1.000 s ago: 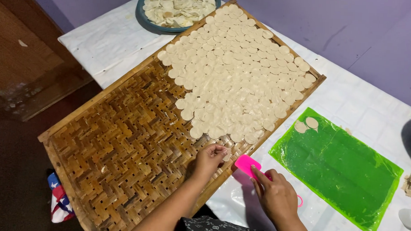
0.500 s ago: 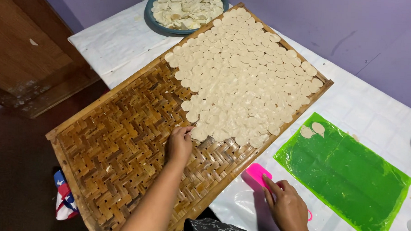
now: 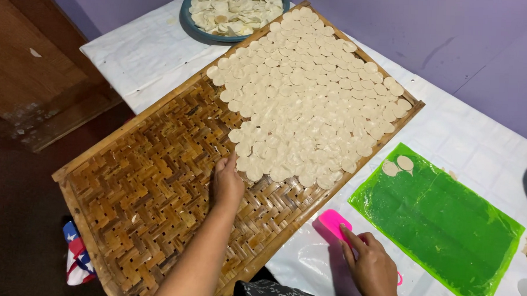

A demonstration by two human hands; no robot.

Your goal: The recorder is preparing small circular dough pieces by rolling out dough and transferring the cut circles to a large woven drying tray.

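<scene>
Woven bamboo tray (image 3: 139, 196) lies across the white-covered table (image 3: 468, 137), long axis running from near-left to far-right. Pale round dough discs (image 3: 306, 103) overlap in rows on its far half. My left hand (image 3: 226, 184) rests palm down on the weave, fingertips touching the nearest discs, holding nothing. My right hand (image 3: 373, 268) presses a pink scraper (image 3: 334, 223) flat on the table, just beside the tray's edge. Green plastic sheet (image 3: 442, 224) carries two discs at its far corner. Blue bowl (image 3: 221, 33) of scraps sits past the tray.
</scene>
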